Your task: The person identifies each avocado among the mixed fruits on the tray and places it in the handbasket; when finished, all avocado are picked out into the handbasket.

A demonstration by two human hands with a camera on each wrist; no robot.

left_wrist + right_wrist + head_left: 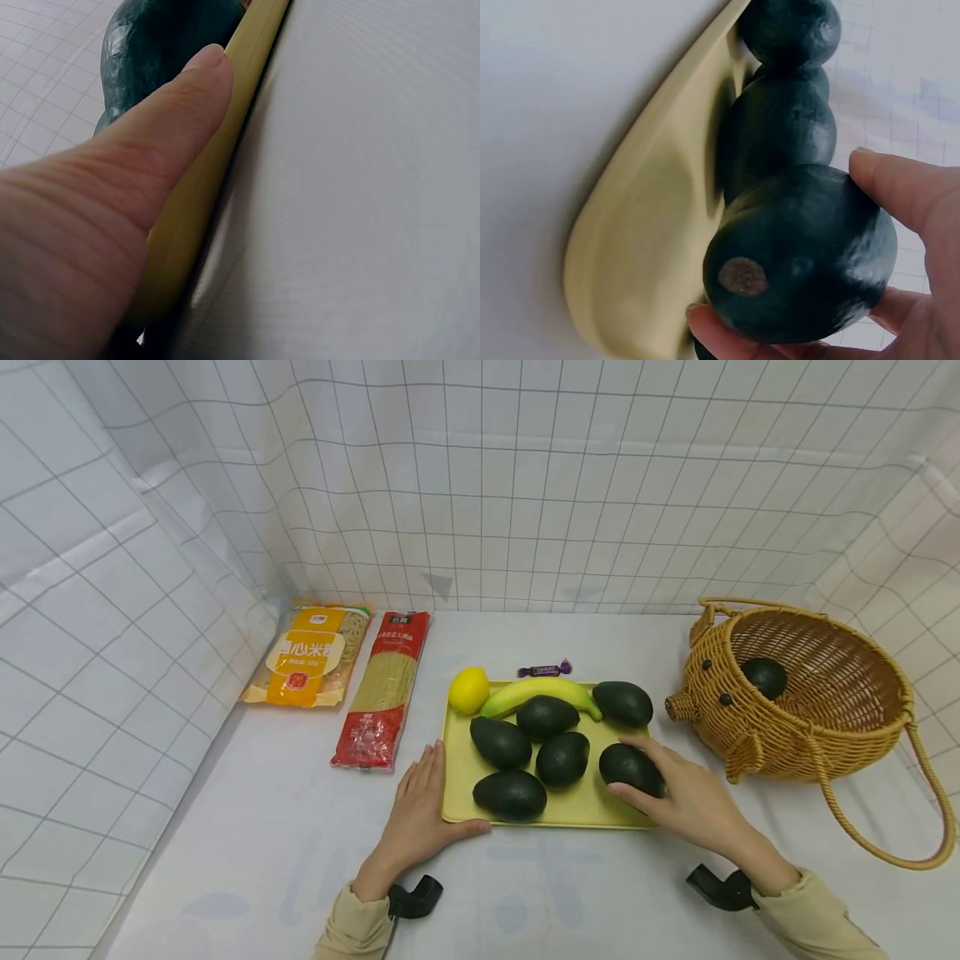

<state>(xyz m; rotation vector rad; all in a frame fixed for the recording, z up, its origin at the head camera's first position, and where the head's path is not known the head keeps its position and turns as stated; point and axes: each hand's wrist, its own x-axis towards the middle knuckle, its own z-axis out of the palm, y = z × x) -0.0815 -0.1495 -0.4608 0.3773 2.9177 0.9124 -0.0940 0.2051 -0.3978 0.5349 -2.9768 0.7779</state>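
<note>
In the head view a yellow tray (577, 817) bears several dark green avocados (510, 796), a green-yellow banana (517, 695) and a lemon (469, 691). My right hand (690, 797) grips one avocado (628, 767) over the tray's right part, thumb on the near side, fingers on the far side. The right wrist view shows this avocado (802, 255) close up, with its brown stem end. My left hand (423, 810) lies at the tray's near left corner, fingers straight along the left edge. In the left wrist view its thumb (172, 120) rests against the tray's rim.
A pig-shaped wicker basket (705, 693) with one avocado (765, 678) inside stands at the right, its handle reaching forward. At the left lie an orange pasta bag (303, 656) and a red spaghetti pack (382, 693). A purple-wrapped candy (544, 670) lies behind the tray.
</note>
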